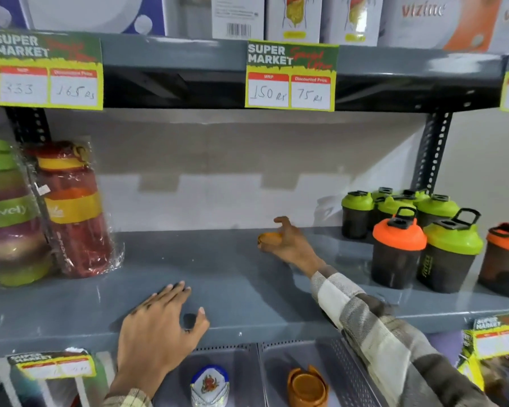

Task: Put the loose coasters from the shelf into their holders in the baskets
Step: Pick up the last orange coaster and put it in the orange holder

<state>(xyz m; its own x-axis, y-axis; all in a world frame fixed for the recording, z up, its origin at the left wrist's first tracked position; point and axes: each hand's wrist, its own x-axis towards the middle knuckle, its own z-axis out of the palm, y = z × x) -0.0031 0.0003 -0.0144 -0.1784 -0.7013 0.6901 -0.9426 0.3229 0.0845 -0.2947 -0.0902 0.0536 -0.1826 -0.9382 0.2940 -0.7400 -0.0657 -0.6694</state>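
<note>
My right hand point(288, 243) reaches deep onto the grey shelf point(232, 277) and closes its fingers around an orange coaster point(269, 238), with the index finger raised. My left hand point(159, 321) lies flat on the shelf's front edge, fingers spread, holding nothing. Below the shelf, an orange coaster holder point(306, 386) with coasters in it sits in a grey perforated basket point(350, 374). A white printed coaster set in its holder point(209, 384) sits in the basket to the left of it.
Wrapped red and green bottles point(74, 210) stand at the shelf's left. Shaker bottles with green and orange lids point(423, 239) crowd the right. Price tags point(290, 76) hang from the shelf above, and boxes stand on top of it.
</note>
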